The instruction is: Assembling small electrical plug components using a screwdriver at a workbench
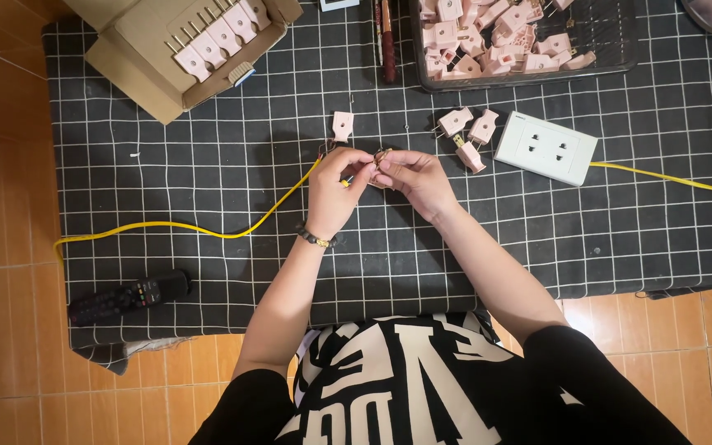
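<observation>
Both hands meet mid-mat: left hand (333, 191) pinches yellow cable (208, 230) end, right hand (416, 177) grips small plug part (382, 158).

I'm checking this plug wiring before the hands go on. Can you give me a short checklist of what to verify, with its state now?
1. Yellow cable end reaches the left hand: ok, it runs up into the fingers.
2. Right hand has a grip on the small part at the cable end: ok, though the part itself is mostly hidden.
3. Wire ends seated properly: cannot tell, fingers cover them.
4. Loose pink plug half within reach: ok, it lies just above the hands.
5. White socket strip clear of the hands: ok, apart to the right.
</observation>
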